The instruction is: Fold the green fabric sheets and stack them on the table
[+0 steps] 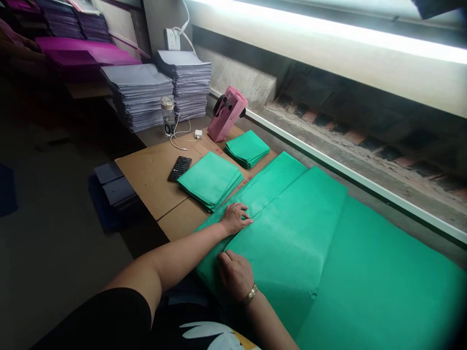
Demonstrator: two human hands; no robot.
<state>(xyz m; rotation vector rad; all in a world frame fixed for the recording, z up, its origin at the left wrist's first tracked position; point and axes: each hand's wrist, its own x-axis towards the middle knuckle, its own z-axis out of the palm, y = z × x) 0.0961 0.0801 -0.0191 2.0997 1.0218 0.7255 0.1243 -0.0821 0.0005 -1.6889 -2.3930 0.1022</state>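
Large green sheets (pixel 284 233) lie overlapped on the worktop, with a fold or edge running between my two hands. My left hand (pixel 236 218) rests on the sheets near that edge, its fingers bent but apart. Closer to my body, my right hand (pixel 236 274) has its fingers curled closed at the near corner of the upper green sheet. A bracelet is on the right wrist. Just beyond my left hand sits a stack of smaller folded green pieces (pixel 211 177), and a second green stack (pixel 247 147) is farther back.
Cardboard (pixel 146 180) covers the worktop. On it are a phone (pixel 180 168), a white charger (pixel 198 134) with cable, and a pink box (pixel 226 114). Behind stand a bottle (pixel 168 116) and tall paper stacks (pixel 144 99). A ledge (pixel 350 170) borders the right. Another person's arm shows far left.
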